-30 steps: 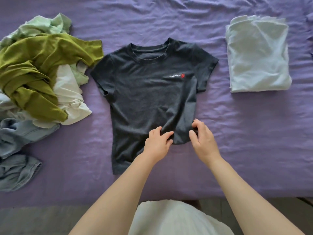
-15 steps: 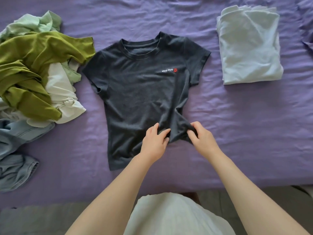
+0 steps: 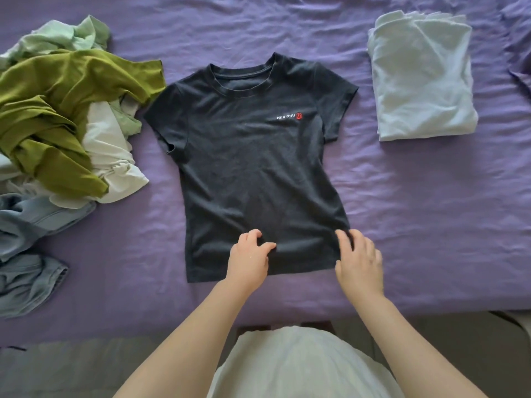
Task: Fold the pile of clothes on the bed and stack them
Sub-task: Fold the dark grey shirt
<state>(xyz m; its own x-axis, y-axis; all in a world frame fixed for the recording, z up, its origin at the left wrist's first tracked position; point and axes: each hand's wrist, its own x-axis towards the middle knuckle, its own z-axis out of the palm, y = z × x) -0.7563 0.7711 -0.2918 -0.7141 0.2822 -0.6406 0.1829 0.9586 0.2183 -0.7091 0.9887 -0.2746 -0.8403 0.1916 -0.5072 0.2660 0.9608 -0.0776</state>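
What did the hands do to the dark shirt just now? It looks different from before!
The bunched lower right corner of the dark shirt got pulled out toward the right, so the hem now lies nearly flat. The right hand slid right with that corner; the left hand stayed on the hem near the middle. The messy clothes pile and the folded white shirt did not change.

A wrinkled purple bedsheet (image 3: 416, 214) covers the bed, with grey floor (image 3: 57, 369) along its near edge.
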